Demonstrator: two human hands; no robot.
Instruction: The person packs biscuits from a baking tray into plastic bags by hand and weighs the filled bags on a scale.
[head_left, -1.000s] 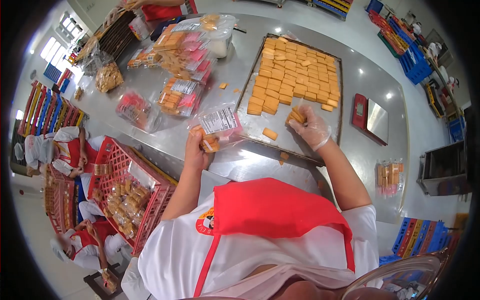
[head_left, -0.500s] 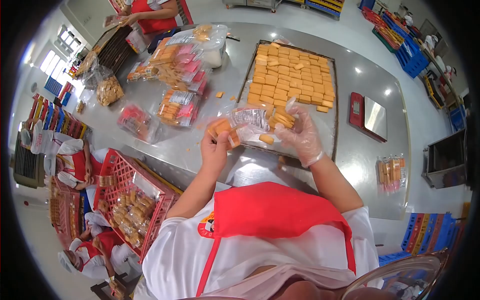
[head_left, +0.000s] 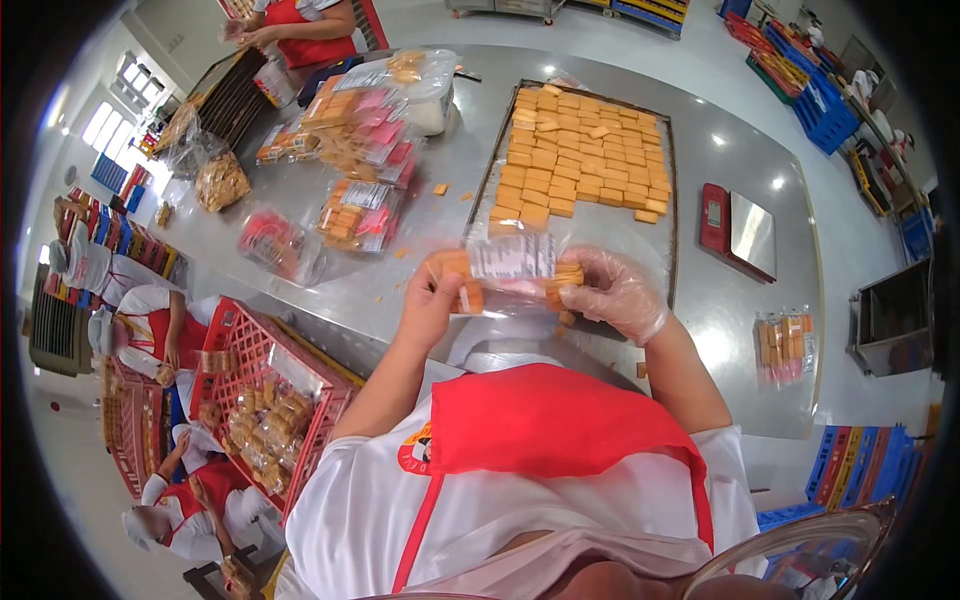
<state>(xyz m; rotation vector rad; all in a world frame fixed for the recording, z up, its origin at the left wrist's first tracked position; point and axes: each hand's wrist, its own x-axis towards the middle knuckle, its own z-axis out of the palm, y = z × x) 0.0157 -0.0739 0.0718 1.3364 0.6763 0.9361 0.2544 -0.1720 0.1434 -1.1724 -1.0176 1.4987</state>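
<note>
Between my hands is a clear plastic bag [head_left: 515, 258] with a printed white label, stretched level above the near edge of a baking tray. My left hand [head_left: 432, 292], bare, grips the bag's left end, where yellow-brown rectangular biscuits [head_left: 469, 294] show inside. At the right end, my right hand [head_left: 618, 298] in a clear glove closes around a small stack of biscuits [head_left: 566, 276]. Whether that stack is fully inside the bag I cannot tell. Rows of the same biscuits [head_left: 580, 150] lie on the tray [head_left: 672, 240], whose near part is bare metal.
Filled packs [head_left: 358, 212] pile up to the left. A red scale [head_left: 738, 232] stands right of the tray, with another pack [head_left: 784, 345] nearby. At lower left is a pink crate [head_left: 325, 420] of bagged goods. Co-workers in red aprons are left and at the back.
My right hand has come down and left with its biscuits, up to the bag's right end. The bag now lies straighter between both hands. A person at left has shifted posture.
</note>
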